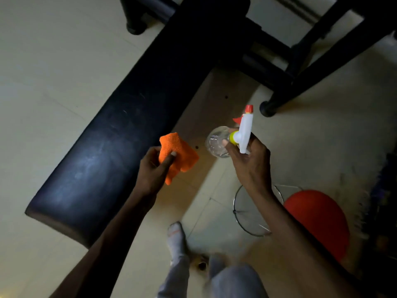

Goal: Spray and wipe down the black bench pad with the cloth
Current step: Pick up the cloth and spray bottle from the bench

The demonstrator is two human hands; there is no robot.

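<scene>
Left hand (153, 168): fingers curled, thumb pinching folded orange cloth (177, 155), held in air just off pad's right edge. Right hand (250, 163): fingers wrapped round neck of clear spray bottle (218, 141), white trigger head (245, 132) with red nozzle pointing to 12 o'clock, bottle body tipped toward 9 o'clock. Cloth and bottle near, not touching. Black pad (120, 134) at 9 to 10 o'clock of cloth, running from 7 to 1 o'clock, faint smears on surface. Dark frame legs (322, 61) at 1 o'clock of bottle. Wire basket (247, 211) and red round thing (320, 220) at 5 o'clock, under right forearm. Socked foot (177, 235) at 6 o'clock on pale tiled floor (43, 82).
</scene>
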